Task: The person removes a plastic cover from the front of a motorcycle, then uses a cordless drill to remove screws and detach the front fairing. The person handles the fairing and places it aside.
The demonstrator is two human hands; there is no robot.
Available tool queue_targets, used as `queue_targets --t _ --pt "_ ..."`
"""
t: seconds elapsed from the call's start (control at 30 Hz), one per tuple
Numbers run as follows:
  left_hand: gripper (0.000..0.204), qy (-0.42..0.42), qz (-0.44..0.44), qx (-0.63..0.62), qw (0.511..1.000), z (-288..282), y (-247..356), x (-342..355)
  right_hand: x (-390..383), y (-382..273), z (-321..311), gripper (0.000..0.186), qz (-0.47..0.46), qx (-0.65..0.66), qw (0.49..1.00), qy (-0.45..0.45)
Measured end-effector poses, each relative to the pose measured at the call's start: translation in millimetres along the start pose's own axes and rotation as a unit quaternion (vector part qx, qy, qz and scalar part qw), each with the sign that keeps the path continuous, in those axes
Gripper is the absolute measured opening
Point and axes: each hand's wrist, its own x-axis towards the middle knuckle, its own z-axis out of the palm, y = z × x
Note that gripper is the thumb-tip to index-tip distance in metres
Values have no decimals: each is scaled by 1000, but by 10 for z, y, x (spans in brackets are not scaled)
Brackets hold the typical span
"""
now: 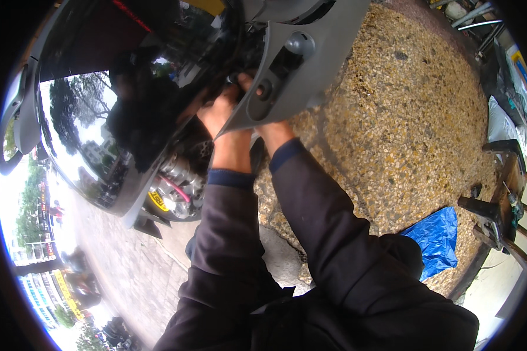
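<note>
Left hand point(218, 111), right hand point(273, 130), both at one gray panel point(322, 76); fingers partly hidden, openness and grip can't tell. One blue sheet point(434, 243) near pebbled floor's point(404, 128) right edge.

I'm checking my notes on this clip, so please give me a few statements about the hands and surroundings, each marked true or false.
1. The right hand is partly hidden by the grey panel. True.
2. The blue plastic sheet lies at the picture's left. False: it lies at the right.
3. The glossy dark bodywork shows a tree reflection. True.
4. Both sleeves are rolled above the elbows. False: they run down to blue cuffs near the hands.
5. The left hand rests on the blue plastic sheet. False: it is up beside the grey panel.
</note>
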Motion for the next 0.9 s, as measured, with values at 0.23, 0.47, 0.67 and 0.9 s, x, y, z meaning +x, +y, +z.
queue_targets --t 0.23,0.47,0.67,0.9 --pt "38 -37 196 305 931 -125 -104 26 -33 -8 35 43 -20 9 1000 -17" --pt "39 -98 112 59 987 -195 -7 89 -10 119 -43 33 -26 -47 998 -29" --pt "36 -52 173 394 901 -217 -45 46 -227 16 -17 19 -75 -175 981 42" --pt "26 15 83 71 994 -38 66 4 -357 -161 -20 25 -45 100 989 96"
